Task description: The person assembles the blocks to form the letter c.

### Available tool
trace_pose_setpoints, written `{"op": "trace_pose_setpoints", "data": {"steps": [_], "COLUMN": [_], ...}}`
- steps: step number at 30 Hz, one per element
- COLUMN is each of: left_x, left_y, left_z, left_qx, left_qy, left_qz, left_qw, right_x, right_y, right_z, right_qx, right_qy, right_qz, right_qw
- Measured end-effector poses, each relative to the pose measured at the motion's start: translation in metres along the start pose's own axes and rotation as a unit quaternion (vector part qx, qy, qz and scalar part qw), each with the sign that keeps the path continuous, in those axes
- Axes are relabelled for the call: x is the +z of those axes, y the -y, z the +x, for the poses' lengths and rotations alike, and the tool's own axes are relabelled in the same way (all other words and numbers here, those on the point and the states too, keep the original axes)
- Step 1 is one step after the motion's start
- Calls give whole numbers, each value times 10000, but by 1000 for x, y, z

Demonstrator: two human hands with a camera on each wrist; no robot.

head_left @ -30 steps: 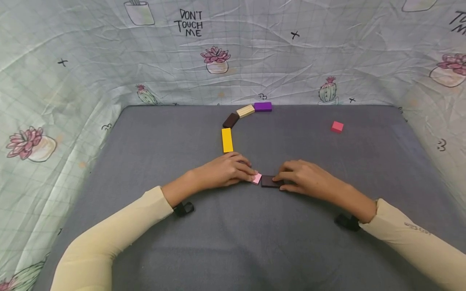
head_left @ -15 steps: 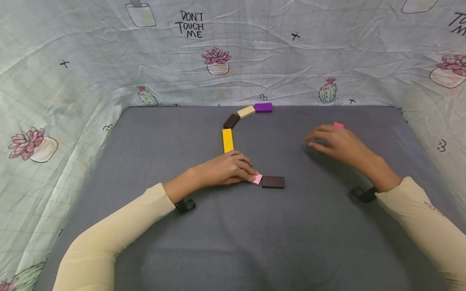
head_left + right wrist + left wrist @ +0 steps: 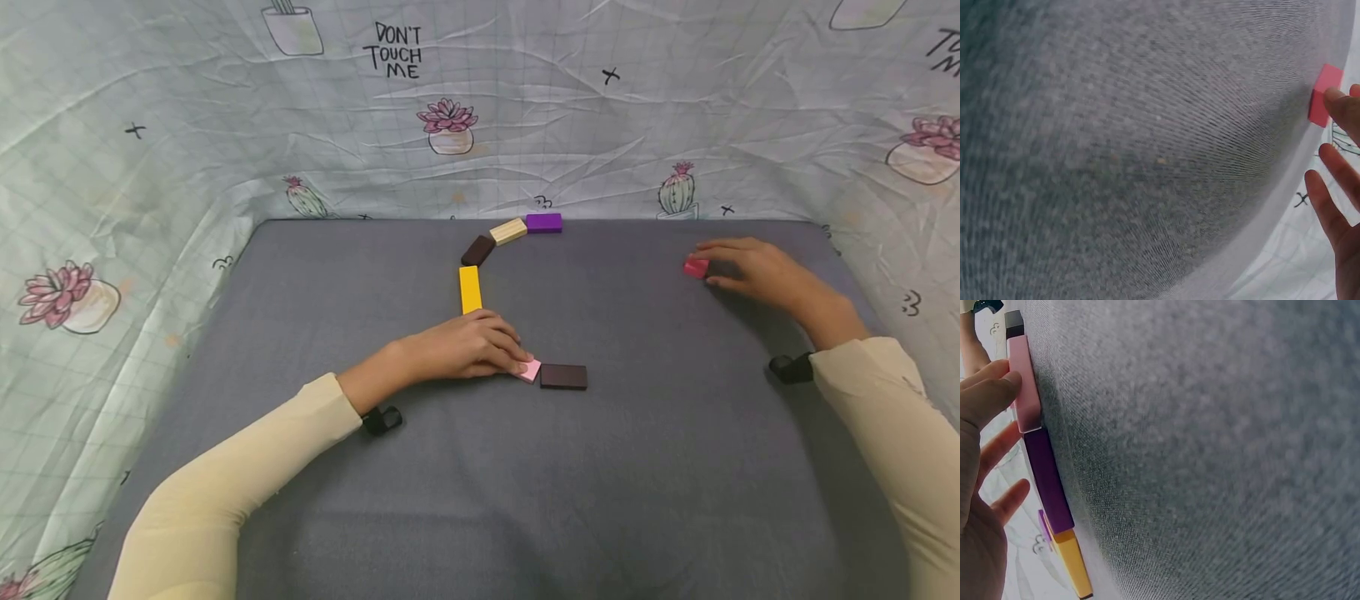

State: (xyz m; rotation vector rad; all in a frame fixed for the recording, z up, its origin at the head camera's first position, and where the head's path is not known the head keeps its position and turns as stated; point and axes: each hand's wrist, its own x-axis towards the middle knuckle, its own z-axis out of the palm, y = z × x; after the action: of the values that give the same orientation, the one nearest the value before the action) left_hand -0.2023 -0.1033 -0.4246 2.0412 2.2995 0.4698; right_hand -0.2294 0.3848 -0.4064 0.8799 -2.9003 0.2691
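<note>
In the head view my left hand (image 3: 468, 346) pinches a pink block (image 3: 531, 371) lying on the cloth. The left wrist view shows the thumb on that block and a purple block (image 3: 1049, 481) touching its end; my hand hides this purple one in the head view. A dark brown block (image 3: 564, 377) lies beside the pink block's right end. At the far right my right hand (image 3: 765, 271) has thumb and forefinger about a red block (image 3: 695, 267), gripping it at the table. In the right wrist view its other fingers (image 3: 1329, 206) are spread.
A curved row continues away from the left hand: a yellow block (image 3: 470, 289), another dark brown block (image 3: 477, 250), a pale wooden block (image 3: 508, 231) and a purple block (image 3: 543, 222) at the back edge. Printed fabric walls (image 3: 540, 125) enclose the grey table (image 3: 480, 517).
My right hand has let go of the dark brown block and moved right and away from me to the red block, which it now grips. The left hand has stayed on the pink block.
</note>
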Motion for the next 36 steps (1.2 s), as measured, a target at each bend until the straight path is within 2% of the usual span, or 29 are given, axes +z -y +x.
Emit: {"op": "trace_pose_setpoints", "data": {"steps": [6,15,25,36], "left_x": [0,-1,0,-1], "left_y": [1,0,2,1], "left_z": [1,1,1,-1], "left_qx": [79,76,-6,-91], "left_qy": [-31,-88,-4,40], "left_qz": [-3,26,-18,-106], "left_qw": [10000,9999,10000,9999], "right_x": [5,9,6,7], "right_y": [-5,-6,-3,-2], "right_z": [1,4,8,10], "right_qx": [-166,-202,308,401], "right_qy": [-197,-444,1,90], "right_qz": [83,129,137,106], "right_qw": [9996,9987,9994,9991]}}
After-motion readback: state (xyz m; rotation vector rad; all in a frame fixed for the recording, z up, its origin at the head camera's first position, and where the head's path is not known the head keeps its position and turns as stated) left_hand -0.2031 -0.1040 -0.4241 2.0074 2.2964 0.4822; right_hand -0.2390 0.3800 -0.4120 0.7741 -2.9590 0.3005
